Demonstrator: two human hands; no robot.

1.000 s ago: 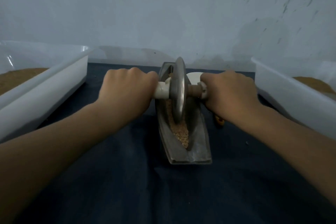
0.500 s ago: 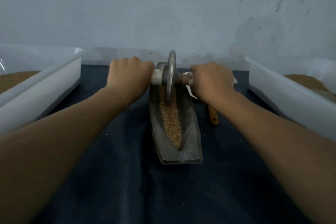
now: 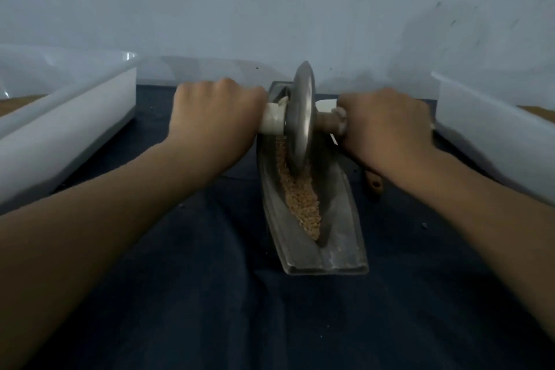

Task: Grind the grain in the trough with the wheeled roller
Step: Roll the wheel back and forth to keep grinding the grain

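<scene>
Roller (image 3: 301, 117) ends hidden inside 2 hands (image 3: 216, 117)

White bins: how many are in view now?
2: one white bin at the left, another at the right, flanking the trough. A pale shape by the back wall may be a third.

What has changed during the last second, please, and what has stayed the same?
The grey metal wheeled roller rolled away along the grey metal boat-shaped trough toward its far end, then came slightly back, uncovering more tan grain. The left hand and right hand still grip its handles; the trough and white plastic bins stayed put.
</scene>
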